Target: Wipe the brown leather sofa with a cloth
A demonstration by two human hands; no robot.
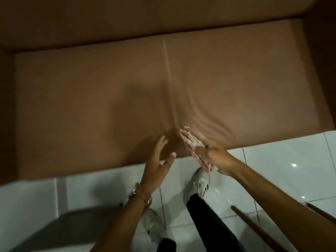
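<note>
The brown leather sofa fills the upper view, seat cushions joined by a seam down the middle. My right hand holds a folded pink-and-white cloth just above the front edge of the seat, near the seam. My left hand hovers beside it to the left, fingers spread and holding nothing, with a ring on one finger and a watch and bracelet on the wrist. The two hands are a short gap apart. The leather is creased around the seam close to the cloth.
White glossy floor tiles run along the sofa front. My feet in white sneakers stand close to the sofa. Two brown wooden sticks slant across the floor at lower right. A grey flat object lies at lower left.
</note>
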